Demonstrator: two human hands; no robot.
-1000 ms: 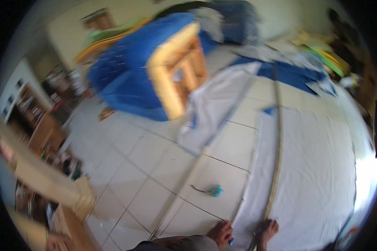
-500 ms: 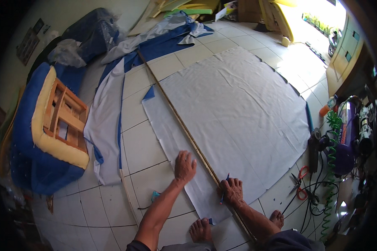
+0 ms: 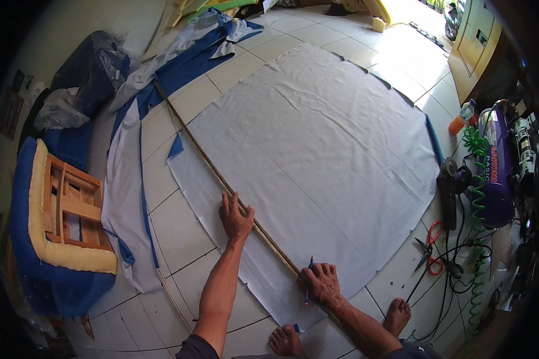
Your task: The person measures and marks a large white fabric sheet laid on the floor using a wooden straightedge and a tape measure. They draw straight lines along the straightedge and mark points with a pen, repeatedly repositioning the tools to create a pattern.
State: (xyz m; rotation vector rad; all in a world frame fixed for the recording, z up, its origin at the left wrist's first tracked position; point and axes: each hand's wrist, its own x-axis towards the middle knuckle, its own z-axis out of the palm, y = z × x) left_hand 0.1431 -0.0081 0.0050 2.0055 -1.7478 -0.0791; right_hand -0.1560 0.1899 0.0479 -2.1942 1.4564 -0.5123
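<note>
Head view: left fingers [image 3: 225, 202] touch the stick [image 3: 205, 157]; tiles [image 3: 167, 215] edge the cloth [image 3: 317, 143].

The pale grey cloth [image 3: 323, 143] lies spread on the tiled floor [image 3: 172, 222], lightly wrinkled, one corner showing blue; the long thin brown stick [image 3: 206, 159] lies across it, the blue pen [image 3: 308, 292] just beside

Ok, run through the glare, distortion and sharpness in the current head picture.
Head view: bright glare washes out floor near the open door; head view: black fisheye border, lines bending toward the rim; head view: left hand, right hand and long strip look fairly sharp.
</note>
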